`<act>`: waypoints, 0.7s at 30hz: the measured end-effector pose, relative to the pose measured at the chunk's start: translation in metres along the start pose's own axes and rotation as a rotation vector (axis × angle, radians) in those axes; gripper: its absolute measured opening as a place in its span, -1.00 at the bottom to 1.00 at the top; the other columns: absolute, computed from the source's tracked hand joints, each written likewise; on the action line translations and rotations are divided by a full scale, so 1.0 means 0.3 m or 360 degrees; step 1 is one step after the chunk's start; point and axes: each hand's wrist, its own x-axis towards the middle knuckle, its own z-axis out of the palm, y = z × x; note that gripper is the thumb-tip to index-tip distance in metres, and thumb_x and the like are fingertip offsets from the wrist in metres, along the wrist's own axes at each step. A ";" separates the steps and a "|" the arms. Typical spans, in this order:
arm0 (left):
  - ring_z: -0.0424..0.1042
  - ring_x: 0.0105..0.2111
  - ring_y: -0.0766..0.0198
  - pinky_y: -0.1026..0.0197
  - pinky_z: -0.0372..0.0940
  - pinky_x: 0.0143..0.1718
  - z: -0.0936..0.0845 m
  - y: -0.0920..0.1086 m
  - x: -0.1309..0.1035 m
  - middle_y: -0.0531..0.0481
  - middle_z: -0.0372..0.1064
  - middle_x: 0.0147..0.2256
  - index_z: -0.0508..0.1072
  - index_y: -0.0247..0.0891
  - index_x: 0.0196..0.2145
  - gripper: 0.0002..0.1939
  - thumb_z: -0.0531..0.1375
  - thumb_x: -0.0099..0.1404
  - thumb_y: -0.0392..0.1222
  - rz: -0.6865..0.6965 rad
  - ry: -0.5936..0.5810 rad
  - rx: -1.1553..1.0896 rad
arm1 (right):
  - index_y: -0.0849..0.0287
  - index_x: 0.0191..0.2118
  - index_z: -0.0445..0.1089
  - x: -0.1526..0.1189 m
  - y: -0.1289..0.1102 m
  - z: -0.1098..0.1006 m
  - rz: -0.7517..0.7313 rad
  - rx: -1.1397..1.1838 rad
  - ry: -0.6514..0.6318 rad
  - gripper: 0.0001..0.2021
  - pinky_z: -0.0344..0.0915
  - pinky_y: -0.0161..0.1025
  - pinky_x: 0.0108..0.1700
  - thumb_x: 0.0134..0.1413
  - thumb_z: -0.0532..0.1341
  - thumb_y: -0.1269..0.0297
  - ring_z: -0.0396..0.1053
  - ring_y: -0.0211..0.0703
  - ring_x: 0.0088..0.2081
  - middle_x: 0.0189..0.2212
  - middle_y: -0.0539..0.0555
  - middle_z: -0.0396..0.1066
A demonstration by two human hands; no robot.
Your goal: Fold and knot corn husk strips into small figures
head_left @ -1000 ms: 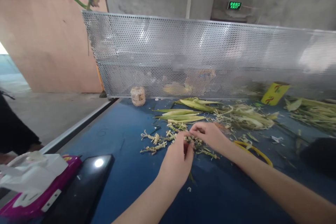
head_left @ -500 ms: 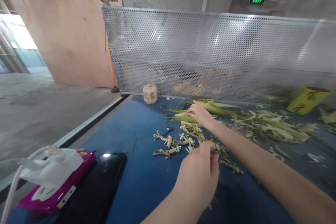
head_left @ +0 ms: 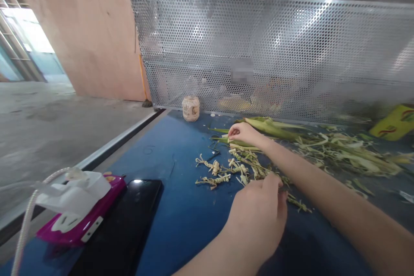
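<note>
My left hand [head_left: 257, 220] is closed in the foreground, low over the blue table. Its fingertips point away from me, and whatever they pinch is hidden behind the knuckles. Farther forward, my right hand [head_left: 244, 133] has thumb and forefinger closed at the pale end of a corn husk strip [head_left: 225, 136]. Long green corn husks [head_left: 274, 128] lie just beyond it. Between the hands, several small braided and knotted husk figures [head_left: 214, 167] rest on the table, some partly covered by my left hand.
At left lie a black phone [head_left: 119, 228] and a magenta power strip [head_left: 80, 226] with a white plug and cable. A jar [head_left: 190, 108] stands before the perforated metal screen [head_left: 207, 43]. Shredded husks [head_left: 352, 151] and a yellow package [head_left: 393, 123] are at right.
The whole view has shifted, so the table things appear farther right and slightly higher. My right hand remains at the husks, and my left hand stays closed by the figures.
</note>
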 end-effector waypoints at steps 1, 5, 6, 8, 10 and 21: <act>0.37 -0.40 0.18 0.18 0.26 -0.41 -0.001 -0.001 0.001 -0.06 0.40 -0.38 0.28 -0.21 -0.20 -0.77 -0.10 0.25 -0.18 0.0007 0.0006 0.0009 | 0.25 -0.49 0.44 0.003 -0.006 0.000 0.0004 0.0005 -0.0002 -0.95 0.30 -0.39 -0.37 -0.20 0.25 0.46 0.42 -0.24 -0.45 -0.52 0.05 0.49; 0.37 -0.40 0.20 0.21 0.26 -0.43 -0.002 -0.003 0.002 -0.04 0.40 -0.40 0.28 -0.20 -0.22 -0.78 -0.10 0.26 -0.19 0.0031 0.0029 0.0051 | 0.26 -0.51 0.44 0.017 -0.017 -0.009 0.0042 -0.0019 0.0053 -0.97 0.28 -0.38 -0.36 -0.18 0.25 0.43 0.41 -0.23 -0.43 -0.52 0.06 0.49; 0.37 -0.40 0.20 0.21 0.25 -0.43 -0.001 -0.003 0.002 -0.03 0.40 -0.39 0.28 -0.20 -0.23 -0.79 -0.10 0.26 -0.20 0.0037 0.0034 0.0055 | 0.26 -0.50 0.45 0.020 -0.017 -0.011 0.0057 -0.0035 0.0072 -0.96 0.27 -0.37 -0.37 -0.18 0.24 0.41 0.41 -0.22 -0.43 -0.52 0.07 0.48; 0.37 -0.40 0.20 0.21 0.26 -0.43 0.003 -0.003 0.001 -0.03 0.41 -0.38 0.28 -0.20 -0.24 -0.80 -0.09 0.25 -0.20 0.0057 0.0046 0.0058 | 0.27 -0.51 0.45 0.024 -0.017 -0.011 0.0089 -0.0069 0.0091 -0.95 0.26 -0.37 -0.39 -0.18 0.25 0.40 0.40 -0.22 -0.44 -0.53 0.07 0.48; 0.37 -0.39 0.20 0.20 0.26 -0.42 0.005 -0.003 0.001 -0.03 0.41 -0.38 0.28 -0.20 -0.24 -0.80 -0.08 0.25 -0.20 0.0060 0.0047 0.0063 | 0.26 -0.51 0.46 0.027 -0.022 -0.007 0.0119 -0.0100 0.0087 -0.94 0.24 -0.37 -0.41 -0.19 0.26 0.38 0.39 -0.22 -0.45 -0.54 0.06 0.48; 0.39 -0.39 0.18 0.18 0.29 -0.42 0.002 -0.003 0.001 -0.03 0.42 -0.37 0.30 -0.22 -0.25 -0.80 -0.08 0.25 -0.20 0.0082 0.0037 0.0135 | 0.25 -0.59 0.49 0.026 -0.088 0.005 0.0206 -0.0335 -0.0057 -0.95 0.21 -0.40 -0.45 -0.33 0.34 0.40 0.38 -0.22 -0.50 -0.61 0.05 0.47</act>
